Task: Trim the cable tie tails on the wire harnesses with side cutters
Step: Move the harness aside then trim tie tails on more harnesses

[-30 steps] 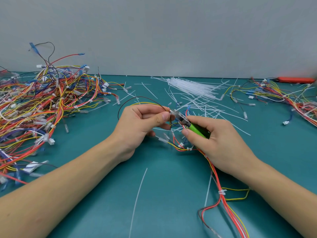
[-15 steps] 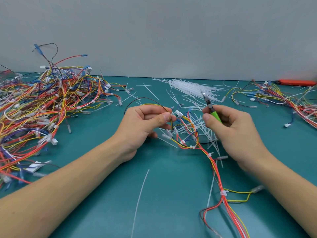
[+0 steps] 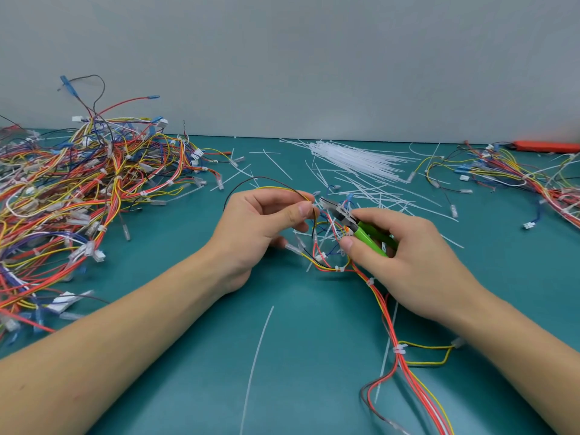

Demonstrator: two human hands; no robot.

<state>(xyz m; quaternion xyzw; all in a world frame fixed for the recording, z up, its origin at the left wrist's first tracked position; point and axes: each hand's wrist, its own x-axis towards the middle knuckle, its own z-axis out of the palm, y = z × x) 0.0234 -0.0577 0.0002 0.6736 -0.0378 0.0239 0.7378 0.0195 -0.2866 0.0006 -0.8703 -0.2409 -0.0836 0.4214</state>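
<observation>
left hand (image 3: 263,229) thumb and fingers pinching wire harness (image 3: 390,321) mid-bench, right hand (image 3: 405,255) fingers curled round green-handled side cutters (image 3: 357,226), tips beside left thumb

The scene is evenly and brightly lit from above; no harsh glare is seen on the mat (image 3: 175,356). Only soft, faint shadows are cast under the forearms and under the left hand (image 3: 260,227). The centre of the frame is rendered sharply, while the wire pile (image 3: 62,189) at the left edge is smeared and blurred. Wide-angle distortion is shown by the bowed wall (image 3: 314,58) line toward both edges.
</observation>
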